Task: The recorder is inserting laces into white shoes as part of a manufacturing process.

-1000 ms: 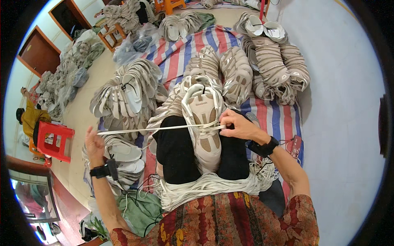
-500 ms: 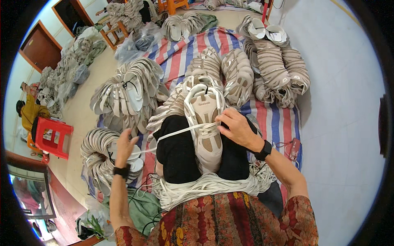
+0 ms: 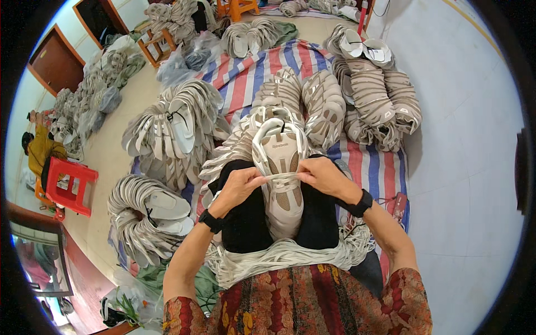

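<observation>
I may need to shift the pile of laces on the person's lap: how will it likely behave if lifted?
The laces will probably droop, since the thin strands lie in soft curves. They may snag on one another, as many overlap and curl loosely at the right end. Rolling seems unlikely, with the pile spread wide.

Striped sheet [image 3: 245, 72] in red, white, blue, rumpled at far end; small red item [image 3: 398, 206] with cord near its right edge; smooth pale floor [image 3: 463, 167] to right; red stool [image 3: 79, 170] at left, person in yellow top [image 3: 42, 152] just beyond; two brown doors [image 3: 57, 60] in wall, upper left; wooden frame [image 3: 162, 47] beside clear bags [image 3: 198, 53]; orange stool [image 3: 237, 8] at top; green cloth [image 3: 207, 286] lower left, near plant [image 3: 129, 305]; framed glass [image 3: 43, 257] at left rim.
</observation>
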`<action>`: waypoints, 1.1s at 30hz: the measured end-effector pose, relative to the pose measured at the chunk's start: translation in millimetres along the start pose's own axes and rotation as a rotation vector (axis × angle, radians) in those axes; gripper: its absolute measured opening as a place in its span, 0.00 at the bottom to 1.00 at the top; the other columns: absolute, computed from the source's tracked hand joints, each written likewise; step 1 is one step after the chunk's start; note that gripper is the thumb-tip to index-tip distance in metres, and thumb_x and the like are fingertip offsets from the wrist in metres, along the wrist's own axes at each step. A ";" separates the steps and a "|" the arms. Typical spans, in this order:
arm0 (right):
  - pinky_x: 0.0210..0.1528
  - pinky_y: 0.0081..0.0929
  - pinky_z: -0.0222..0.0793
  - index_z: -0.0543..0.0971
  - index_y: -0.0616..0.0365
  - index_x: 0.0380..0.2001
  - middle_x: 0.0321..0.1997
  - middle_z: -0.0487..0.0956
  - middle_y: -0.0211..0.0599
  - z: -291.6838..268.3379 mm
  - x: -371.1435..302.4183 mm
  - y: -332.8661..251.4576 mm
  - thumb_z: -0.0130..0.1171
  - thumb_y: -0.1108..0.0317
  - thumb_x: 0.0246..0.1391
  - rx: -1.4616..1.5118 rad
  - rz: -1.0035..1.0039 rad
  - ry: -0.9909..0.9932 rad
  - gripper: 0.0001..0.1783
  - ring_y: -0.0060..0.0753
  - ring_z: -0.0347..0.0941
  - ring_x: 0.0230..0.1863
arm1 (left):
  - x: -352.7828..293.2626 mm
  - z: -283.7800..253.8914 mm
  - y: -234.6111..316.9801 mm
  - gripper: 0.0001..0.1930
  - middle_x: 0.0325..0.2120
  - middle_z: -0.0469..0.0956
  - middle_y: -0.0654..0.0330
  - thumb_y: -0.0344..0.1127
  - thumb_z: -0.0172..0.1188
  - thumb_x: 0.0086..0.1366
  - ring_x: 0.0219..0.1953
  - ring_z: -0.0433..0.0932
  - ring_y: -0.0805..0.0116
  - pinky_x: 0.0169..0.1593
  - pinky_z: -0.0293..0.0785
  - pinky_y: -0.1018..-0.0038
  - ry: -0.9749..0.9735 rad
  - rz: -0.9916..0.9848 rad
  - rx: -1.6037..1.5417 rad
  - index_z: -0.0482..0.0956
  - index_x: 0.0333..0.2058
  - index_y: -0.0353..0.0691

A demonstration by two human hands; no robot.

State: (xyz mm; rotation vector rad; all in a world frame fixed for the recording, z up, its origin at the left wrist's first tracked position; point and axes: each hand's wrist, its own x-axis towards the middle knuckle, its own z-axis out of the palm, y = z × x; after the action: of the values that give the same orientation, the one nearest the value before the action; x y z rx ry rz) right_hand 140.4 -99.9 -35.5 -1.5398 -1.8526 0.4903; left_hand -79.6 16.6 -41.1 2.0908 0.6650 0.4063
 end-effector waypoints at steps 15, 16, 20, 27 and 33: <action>0.25 0.19 0.60 0.75 0.63 0.24 0.16 0.70 0.29 -92.6 -18.2 -5.3 0.54 0.66 0.50 0.217 0.120 -0.340 0.10 0.17 0.63 0.21 | -52.0 -56.0 -28.4 0.09 0.12 0.68 0.65 0.35 0.56 0.58 0.15 0.63 0.80 0.20 0.60 0.80 -0.038 -0.092 -0.029 0.77 0.28 0.35; 0.25 0.19 0.61 0.74 0.64 0.24 0.16 0.69 0.28 -121.9 -29.6 4.6 0.54 0.66 0.50 0.142 0.234 -0.382 0.10 0.17 0.62 0.21 | -67.1 -75.3 -41.5 0.09 0.13 0.68 0.64 0.35 0.56 0.58 0.15 0.63 0.78 0.20 0.60 0.80 -0.035 -0.069 0.056 0.77 0.27 0.34; 0.22 0.20 0.62 0.75 0.64 0.21 0.16 0.72 0.28 -214.9 -83.8 22.9 0.55 0.66 0.49 0.009 0.493 -0.263 0.11 0.18 0.65 0.19 | -165.6 -159.2 -74.8 0.09 0.12 0.68 0.64 0.33 0.57 0.54 0.17 0.66 0.77 0.21 0.60 0.79 0.061 -0.502 0.233 0.76 0.21 0.33; 0.19 0.20 0.54 0.68 0.66 0.15 0.11 0.61 0.29 -342.4 -218.4 72.0 0.53 0.69 0.46 -0.501 0.706 0.182 0.13 0.19 0.57 0.15 | -336.7 -274.5 -99.9 0.09 0.10 0.69 0.63 0.32 0.57 0.52 0.13 0.65 0.78 0.16 0.56 0.80 0.324 -0.772 0.477 0.77 0.18 0.33; 0.23 0.23 0.58 0.71 0.67 0.22 0.15 0.65 0.36 -406.8 -303.9 74.6 0.53 0.66 0.50 -0.811 0.742 0.444 0.13 0.26 0.61 0.18 | -437.9 -330.3 -86.6 0.06 0.16 0.71 0.62 0.29 0.55 0.55 0.16 0.65 0.77 0.19 0.59 0.80 0.582 -0.807 0.540 0.77 0.27 0.32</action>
State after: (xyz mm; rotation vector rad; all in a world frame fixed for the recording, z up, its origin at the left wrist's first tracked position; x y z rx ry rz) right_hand 501.3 -427.7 124.7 -2.6225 -1.1134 -0.3525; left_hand -626.6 12.5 54.7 1.9462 2.0478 0.3853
